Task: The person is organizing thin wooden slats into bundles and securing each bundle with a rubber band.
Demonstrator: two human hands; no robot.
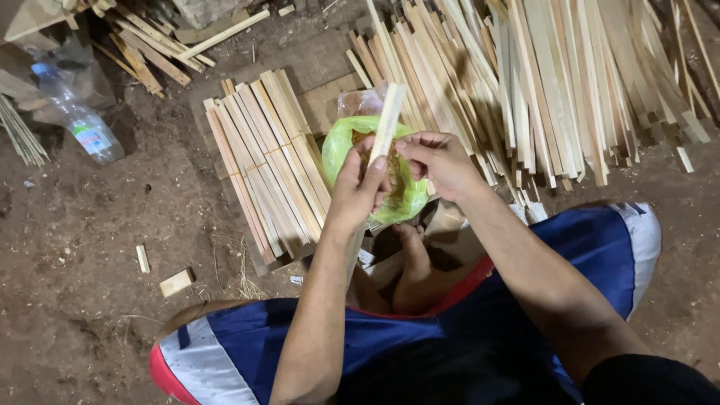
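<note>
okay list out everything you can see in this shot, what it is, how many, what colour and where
Wooden strip: one, pale, held upright at centre by both hands.
Tied bundle of strips: one, pale wood, flat on the ground left of centre.
Loose pile of strips: too many to count, pale wood, fanned across the upper right.
Scattered strips: several, brownish, upper left.
Plastic bag: one, green, behind the hands, with brownish contents.
Plastic bottle: one, clear, lying at far left.
Wood offcuts: two, pale, on the dirt lower left.
Dirt ground: brown, all around.
Shorts: blue with white and red trim, on the person's knees.
Bare foot: one, between the knees.
Left hand: grip on the strip's lower part.
Right hand: fingertips pinch the strip.
</note>
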